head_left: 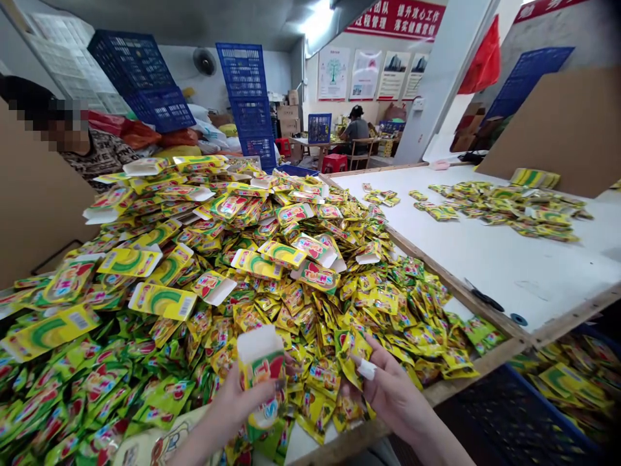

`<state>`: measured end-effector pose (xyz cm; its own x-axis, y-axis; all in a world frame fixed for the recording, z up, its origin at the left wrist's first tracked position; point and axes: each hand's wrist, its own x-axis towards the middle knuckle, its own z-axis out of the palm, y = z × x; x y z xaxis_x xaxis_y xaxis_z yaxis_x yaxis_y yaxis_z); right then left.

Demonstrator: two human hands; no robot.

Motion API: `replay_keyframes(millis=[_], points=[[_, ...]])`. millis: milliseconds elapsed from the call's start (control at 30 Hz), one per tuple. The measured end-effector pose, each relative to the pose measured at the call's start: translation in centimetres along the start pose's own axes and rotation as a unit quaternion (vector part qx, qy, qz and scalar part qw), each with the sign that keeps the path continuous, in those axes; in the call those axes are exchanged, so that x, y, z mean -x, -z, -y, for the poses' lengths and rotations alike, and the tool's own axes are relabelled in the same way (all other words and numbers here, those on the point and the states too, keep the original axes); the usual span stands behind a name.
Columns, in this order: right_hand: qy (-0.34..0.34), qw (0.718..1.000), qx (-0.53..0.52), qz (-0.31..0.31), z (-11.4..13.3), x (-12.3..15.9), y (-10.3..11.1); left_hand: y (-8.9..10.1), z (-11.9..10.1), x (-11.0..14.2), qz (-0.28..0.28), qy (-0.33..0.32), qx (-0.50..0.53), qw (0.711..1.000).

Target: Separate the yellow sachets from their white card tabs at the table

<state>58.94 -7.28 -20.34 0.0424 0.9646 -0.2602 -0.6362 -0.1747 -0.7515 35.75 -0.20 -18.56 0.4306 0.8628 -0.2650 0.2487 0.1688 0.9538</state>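
Note:
My left hand (247,398) is closed around a small yellow-and-green candy box (262,372), held upright with its white top flap standing open. To its right, my right hand (388,388) pinches a yellow candy packet (353,362) between thumb and fingers; white tape wraps one finger. Both hands are low over the front of a big heap. Loose yellow packets (315,401) lie right below them. Green packets (104,388) fill the left front of the heap, and flattened or open boxes (162,301) lie on top further back.
A wooden-edged white table (485,259) on the right carries scissors (485,296), a tape ring (519,320) and more packets (504,207). Under its corner stands a blue crate (524,414). Someone (97,149) is at the far left. Blue crates (245,97) are stacked behind.

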Motion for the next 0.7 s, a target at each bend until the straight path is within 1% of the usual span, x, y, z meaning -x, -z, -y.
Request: replay_keyframes(millis=[33,67,100,133,167,200,233,267,333,367,433,500,567,600,633,667,700], points=[[0.004,1.0,0.009,-0.009,0.1,-0.2,-0.6,-1.0,1.1,0.8,0.017,0.019,0.099,0.995],[0.008,1.0,0.027,-0.009,0.1,-0.4,-1.2,-2.0,1.9,1.5,0.033,0.041,0.182,0.982],[0.015,0.998,0.055,0.004,0.1,-0.6,-1.8,-3.0,2.6,2.1,0.046,0.057,0.241,0.968],[0.022,0.995,0.092,0.03,0.1,-0.9,-2.4,-3.9,3.1,2.5,0.052,0.069,0.27,0.959],[0.032,0.988,0.139,0.062,0.1,-1.0,-3.0,-4.6,3.3,2.8,0.055,0.077,0.274,0.957],[0.053,0.975,0.195,0.093,0.1,-1.1,-3.5,-5.1,3.4,3.1,0.061,0.079,0.256,0.962],[0.087,0.955,0.259,0.119,0.2,-1.1,-4.0,-5.4,3.4,3.2,0.069,0.075,0.225,0.969],[0.129,0.926,0.326,0.14,0.4,-1.0,-4.5,-5.5,3.3,3.3,0.078,0.071,0.192,0.976],[0.201,0.855,0.447,0.167,1.1,-0.7,-5.0,-5.4,3.1,3.4,0.094,0.063,0.154,0.982],[0.212,0.823,0.495,0.181,1.5,-0.4,-5.1,-5.3,3.1,3.5,0.093,0.054,0.148,0.983],[0.18,0.775,0.568,0.211,2.4,0.0,-5.3,-5.2,3.0,3.5,0.088,0.031,0.15,0.984],[0.134,0.729,0.63,0.229,3.2,0.2,-5.3,-5.3,2.9,3.6,0.097,0.019,0.162,0.982],[0.109,0.682,0.68,0.248,3.9,0.0,-5.3,-5.5,2.7,3.6,0.102,0.006,0.16,0.982],[0.104,0.664,0.693,0.262,4.2,-0.2,-5.2,-5.5,2.6,3.6,0.092,-0.007,0.147,0.985],[0.103,0.654,0.697,0.275,4.5,-0.5,-5.2,-5.5,2.5,3.6,0.078,-0.019,0.129,0.988],[0.11,0.656,0.692,0.279,4.9,-0.7,-5.1,-5.3,2.4,3.6,0.064,-0.023,0.113,0.991],[0.123,0.67,0.679,0.272,5.2,-0.9,-5.1,-5.1,2.3,3.6,0.052,-0.015,0.103,0.993]])
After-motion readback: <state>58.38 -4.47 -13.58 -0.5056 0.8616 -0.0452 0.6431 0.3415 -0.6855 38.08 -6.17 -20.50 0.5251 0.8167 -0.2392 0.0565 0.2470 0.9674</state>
